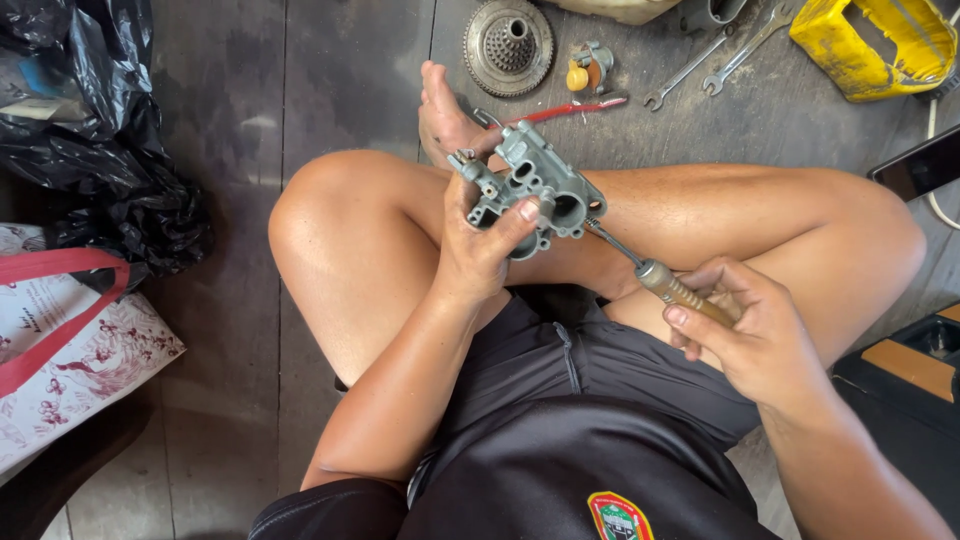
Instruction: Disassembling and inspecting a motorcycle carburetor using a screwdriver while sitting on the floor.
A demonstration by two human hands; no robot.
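Note:
My left hand [478,248] grips a grey cast-metal carburetor body [530,185] and holds it up over my crossed legs. My right hand [748,325] is closed around the amber handle of a screwdriver [655,278]. The screwdriver's thin shaft runs up and left, and its tip meets the right side of the carburetor body.
On the dark floor ahead lie a round toothed clutch part [508,45], a small yellow-capped fitting [588,68], a red-handled tool [565,109] and two spanners [720,55]. A yellow container [875,45] sits far right, a black plastic bag [90,150] and a printed bag [70,350] at left.

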